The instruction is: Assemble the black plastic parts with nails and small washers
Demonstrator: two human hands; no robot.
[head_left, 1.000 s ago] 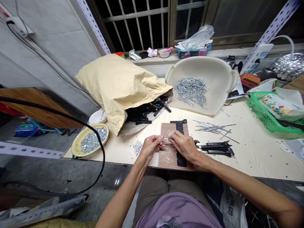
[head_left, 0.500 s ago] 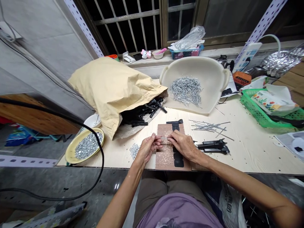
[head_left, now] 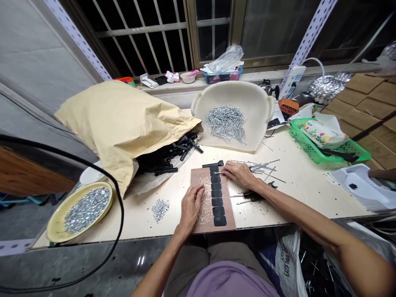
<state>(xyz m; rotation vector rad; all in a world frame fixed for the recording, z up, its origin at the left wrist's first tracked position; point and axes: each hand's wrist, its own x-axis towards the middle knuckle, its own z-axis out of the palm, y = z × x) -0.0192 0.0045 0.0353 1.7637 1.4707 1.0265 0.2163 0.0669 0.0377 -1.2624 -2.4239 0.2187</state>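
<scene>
A person's two hands work well apart over a brown board (head_left: 229,216) at the near edge of a pale worktop (head_left: 297,198). The right hand (head_left: 239,173) pinches a slender metal pin (head_left: 218,173) by its right end, while the left hand (head_left: 189,203) lies over the board's left edge, fingers curled together; whether it holds anything cannot be told. The pin sits over the far part of a column of black pads (head_left: 217,201). A steady result would likely call for a light, firm pinch close to the pin's end, the shaft kept level and its free tip left unobstructed. That tip points to the person's left, the long axis running across the column and roughly parallel to the worktop's near edge. To the board's right, loose metal rods (head_left: 262,167) lie near the right hand; to its left is a small heap of metal bits (head_left: 160,210). Farther out stand a yellow dish (head_left: 52,230), a paper sack (head_left: 123,115) spilling black parts (head_left: 168,159), and a pale basin (head_left: 255,128) of metal fasteners (head_left: 227,121).
</scene>
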